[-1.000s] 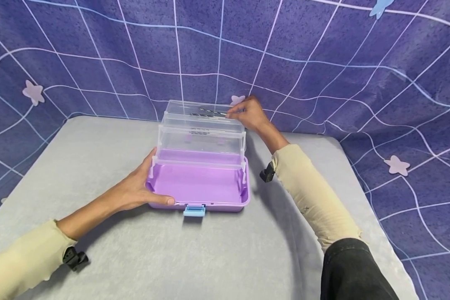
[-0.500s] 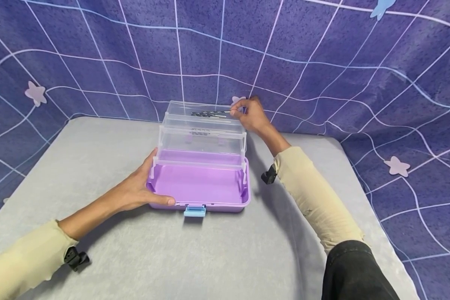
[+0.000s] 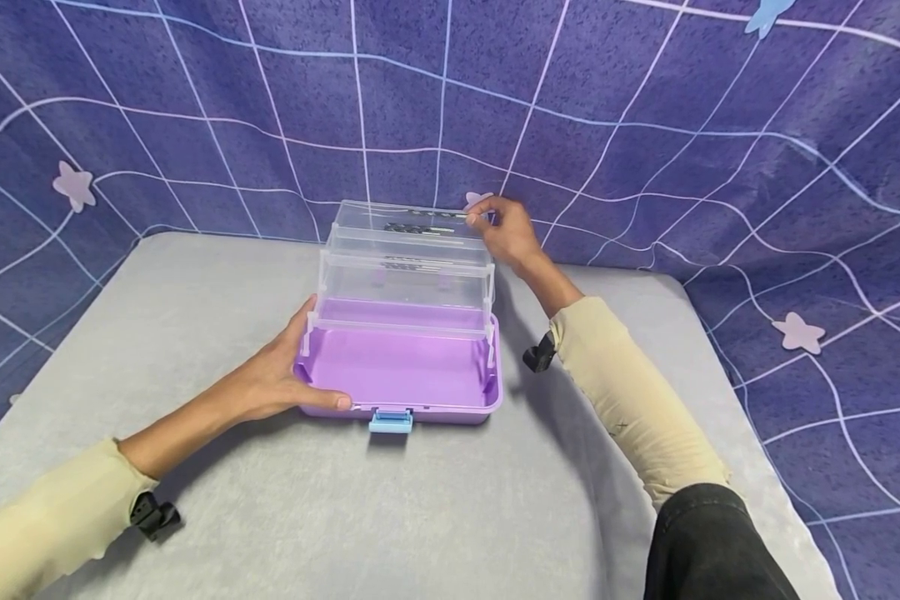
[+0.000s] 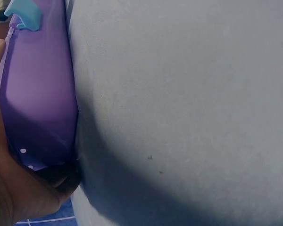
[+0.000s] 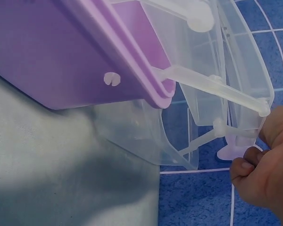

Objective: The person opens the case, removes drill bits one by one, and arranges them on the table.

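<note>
A purple toolbox (image 3: 401, 414) stands with its clear tiered trays (image 3: 405, 287) fanned out above the base. My left hand (image 3: 270, 383) grips its left front corner, thumb along the front rim and fingers round the side; the left wrist view shows those fingers (image 4: 66, 181) at the box's lower end. Up at the top tray, my right hand (image 3: 508, 233) pinches one end of a dark spiral drill bit (image 3: 435, 214). Several more drill bits (image 3: 417, 229) lie in that tray, others (image 3: 412, 264) in the tray below. In the right wrist view the held bit is hidden.
A light blue latch (image 3: 391, 422) hangs open at the box front. Grey cloth (image 3: 420, 517) covers the surface underneath. Behind rises a blue-purple curtain (image 3: 405, 100) with grid lines and stars. White hinge arms (image 5: 212, 87) link the trays at the side.
My right hand has shifted slightly right, and the pinched drill bit has moved from beside the other bits to the far side of the top tray. The left hand stays on the toolbox.
</note>
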`<state>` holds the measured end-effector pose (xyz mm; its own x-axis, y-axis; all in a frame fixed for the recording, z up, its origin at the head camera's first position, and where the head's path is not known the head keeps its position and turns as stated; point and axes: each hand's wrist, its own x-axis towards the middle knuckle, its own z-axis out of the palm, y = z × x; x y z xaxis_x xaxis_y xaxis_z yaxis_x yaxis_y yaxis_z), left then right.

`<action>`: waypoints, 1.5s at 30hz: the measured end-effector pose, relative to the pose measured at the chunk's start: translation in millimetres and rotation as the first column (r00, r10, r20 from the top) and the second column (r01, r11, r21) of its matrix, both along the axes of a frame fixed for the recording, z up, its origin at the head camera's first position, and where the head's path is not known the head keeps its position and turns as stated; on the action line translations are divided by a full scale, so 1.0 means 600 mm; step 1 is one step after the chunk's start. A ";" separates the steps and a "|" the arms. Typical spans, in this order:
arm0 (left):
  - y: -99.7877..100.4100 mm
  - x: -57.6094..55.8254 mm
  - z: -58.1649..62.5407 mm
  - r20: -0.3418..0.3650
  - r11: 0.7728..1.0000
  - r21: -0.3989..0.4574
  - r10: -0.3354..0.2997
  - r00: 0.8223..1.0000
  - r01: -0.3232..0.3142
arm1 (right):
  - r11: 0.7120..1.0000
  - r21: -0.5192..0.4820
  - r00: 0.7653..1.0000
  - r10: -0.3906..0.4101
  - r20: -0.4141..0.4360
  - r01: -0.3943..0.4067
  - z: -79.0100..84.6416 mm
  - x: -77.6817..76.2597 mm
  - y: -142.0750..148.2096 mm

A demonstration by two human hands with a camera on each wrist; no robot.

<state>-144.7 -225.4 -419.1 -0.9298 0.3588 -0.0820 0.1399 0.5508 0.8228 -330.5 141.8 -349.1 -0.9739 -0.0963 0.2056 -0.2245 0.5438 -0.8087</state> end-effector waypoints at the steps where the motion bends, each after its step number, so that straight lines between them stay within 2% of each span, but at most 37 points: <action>1: 0.001 0.000 0.000 0.003 1.000 -0.002 0.001 1.000 -0.001 | 1.000 -0.008 1.000 0.000 -0.001 0.000 0.000 0.001 0.001; 7: 0.003 0.002 0.004 -0.005 1.000 -0.026 0.004 1.000 -0.004 | 0.999 -0.042 1.000 0.005 -0.008 -0.005 0.006 0.003 0.010; 11: 0.002 0.000 0.002 -0.007 1.000 -0.014 -0.002 1.000 0.002 | 0.996 -0.090 1.000 0.020 -0.002 -0.020 0.010 0.006 0.020; 18: 0.004 0.000 -0.001 -0.050 1.000 -0.009 -0.014 0.999 0.014 | 0.994 -0.113 1.000 -0.002 -0.012 0.000 0.015 0.016 0.045; 25: 0.004 0.000 0.006 -0.007 1.000 -0.018 -0.010 1.000 0.010 | 0.992 -0.124 0.999 -0.042 -0.023 0.039 0.021 0.027 0.075; 32: 0.004 0.001 0.008 0.026 0.999 0.030 -0.018 1.000 0.017 | 0.987 -0.139 0.996 -0.081 -0.027 0.077 0.026 0.036 0.107; 38: 0.001 0.000 0.009 0.010 1.000 -0.024 -0.015 1.000 0.015 | 0.984 -0.141 0.994 -0.112 0.001 0.111 0.022 0.049 0.140; 45: 0.002 -0.001 0.007 0.016 1.000 0.012 -0.026 1.000 0.026 | 0.980 -0.136 0.989 -0.144 0.017 0.145 0.010 0.061 0.178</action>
